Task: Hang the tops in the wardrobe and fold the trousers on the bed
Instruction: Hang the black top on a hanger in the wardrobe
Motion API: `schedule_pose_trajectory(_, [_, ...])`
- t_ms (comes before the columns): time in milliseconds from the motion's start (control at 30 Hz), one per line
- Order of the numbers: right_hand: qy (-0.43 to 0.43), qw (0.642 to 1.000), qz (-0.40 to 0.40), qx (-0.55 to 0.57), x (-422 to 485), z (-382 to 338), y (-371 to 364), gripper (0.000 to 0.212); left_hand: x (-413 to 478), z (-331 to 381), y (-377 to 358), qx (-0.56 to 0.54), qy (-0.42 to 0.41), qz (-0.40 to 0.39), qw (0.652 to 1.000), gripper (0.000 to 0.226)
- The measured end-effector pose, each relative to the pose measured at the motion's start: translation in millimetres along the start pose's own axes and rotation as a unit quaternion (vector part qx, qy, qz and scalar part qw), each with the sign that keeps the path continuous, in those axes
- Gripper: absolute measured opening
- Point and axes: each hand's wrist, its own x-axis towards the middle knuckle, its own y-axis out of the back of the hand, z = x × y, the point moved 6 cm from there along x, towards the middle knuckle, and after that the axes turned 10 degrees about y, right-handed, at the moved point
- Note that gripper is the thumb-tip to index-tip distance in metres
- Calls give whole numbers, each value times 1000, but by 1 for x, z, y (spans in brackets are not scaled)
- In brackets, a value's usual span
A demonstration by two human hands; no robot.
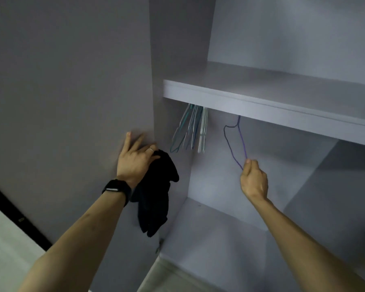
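Far left, the person's left hand point(135, 159) lies against the grey panel point(72, 91) at the edge of the wardrobe point(211, 182). Its fingers are splayed flat on the board, and a black garment point(156, 192) hangs bunched from the thumb side, seemingly pinched there. A dark wristband point(116, 189) sits on that wrist. I cannot make out the garment's shape, but carried up here I would take it for one of the tops, not yet on a hanger. Just to its right, under the shelf point(261, 95), a bunch of hangers point(190, 129) dangles close together. The rail that carries them is hidden behind the shelf's front edge. Further right a lone purple hanger point(234, 144) hangs apart from the bunch, and the right hand point(254, 178) nips its lower corner between thumb and curled fingers. The step in hand looks like fetching that hanger for the top. To do it well, I would lift the hanger so its hook clears the hidden rail rather than tugging down on thin wire, which bends easily. Then I would bring it across to the garment, shake the cloth open to find the neck, and feed one shoulder in at a time. The left hand would have to come off the panel to help.
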Motion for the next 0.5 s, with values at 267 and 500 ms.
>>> schedule_pose_trajectory(267, [-75, 983, 39, 164, -159, 46, 26, 45, -83, 77, -49, -308, 80, -254, 913, 15])
schedule_pose_trajectory(500, [-222, 882, 27, 415, -221, 76, 39, 56, -145, 144, -77, -324, -17, -357, 876, 61])
